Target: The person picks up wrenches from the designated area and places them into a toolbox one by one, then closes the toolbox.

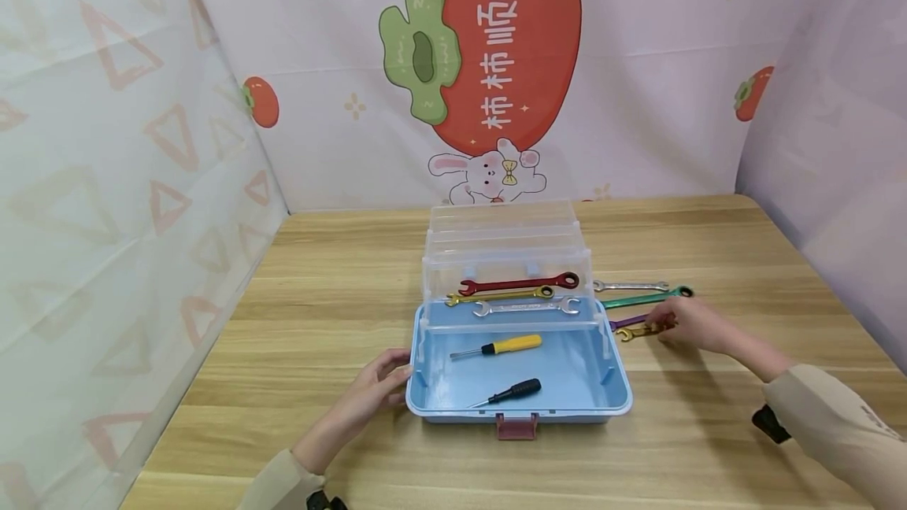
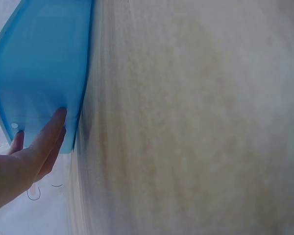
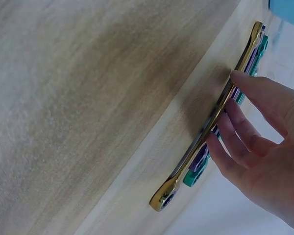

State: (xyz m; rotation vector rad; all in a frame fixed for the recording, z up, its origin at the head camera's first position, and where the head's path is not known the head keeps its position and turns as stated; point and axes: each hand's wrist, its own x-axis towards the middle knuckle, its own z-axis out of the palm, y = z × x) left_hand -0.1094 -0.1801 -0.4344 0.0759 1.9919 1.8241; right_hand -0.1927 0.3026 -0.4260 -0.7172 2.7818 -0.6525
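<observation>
My left hand [image 1: 375,384] rests against the left side of a light blue toolbox [image 1: 588,418]; in the left wrist view its fairly straight fingers touch the outer wall. With its fingertips, my right hand [image 1: 683,325] pinches a gold combination wrench [image 3: 193,152] right of the box, on the wooden table. Just behind it lie a purple wrench [image 1: 627,322], a green wrench [image 1: 645,300] and a silver wrench [image 1: 631,286]. Inside the toolbox are a yellow-handled screwdriver [image 1: 516,344] and a black-handled screwdriver [image 1: 520,389].
The clear lid [image 1: 503,238] stands raised behind the box. Its tray carries a red wrench [image 1: 520,284], a gold wrench [image 1: 499,297] and a silver open-ended wrench [image 1: 527,307]. A maroon latch [image 1: 516,426] hangs at the front. Printed cloth [image 1: 326,148] surrounds the wooden table [image 1: 319,290].
</observation>
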